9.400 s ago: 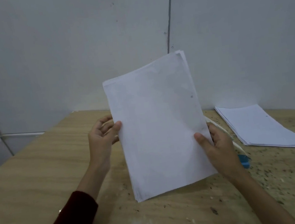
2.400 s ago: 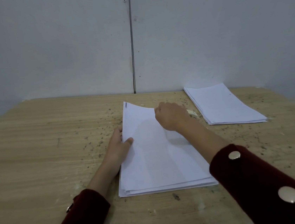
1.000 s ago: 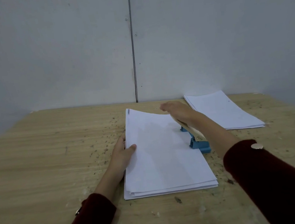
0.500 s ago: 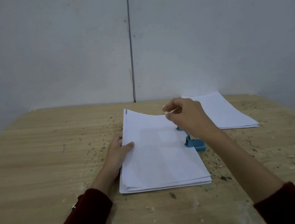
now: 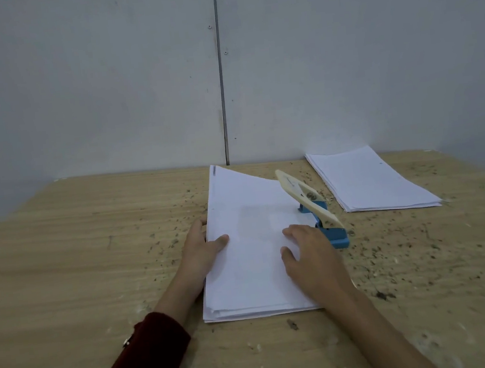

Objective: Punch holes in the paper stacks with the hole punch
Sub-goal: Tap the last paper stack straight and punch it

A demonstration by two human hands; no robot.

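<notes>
A white paper stack (image 5: 251, 243) lies flat in the middle of the wooden table (image 5: 78, 263). Its right edge sits in the blue hole punch (image 5: 329, 228), whose cream lever (image 5: 303, 195) stands raised. My left hand (image 5: 203, 248) holds the stack's left edge, thumb on top and fingers against the side. My right hand (image 5: 309, 254) rests flat on the stack's right part, beside the punch, fingers spread. A second white paper stack (image 5: 371, 181) lies at the back right.
A grey panelled wall (image 5: 221, 65) rises straight behind the table. Dark specks and paper bits are scattered over the tabletop, most of them to the right of the punch.
My right hand has let go of the punch lever, which has sprung up, and has come down flat onto the stack. My left hand has stayed at the stack's left edge.
</notes>
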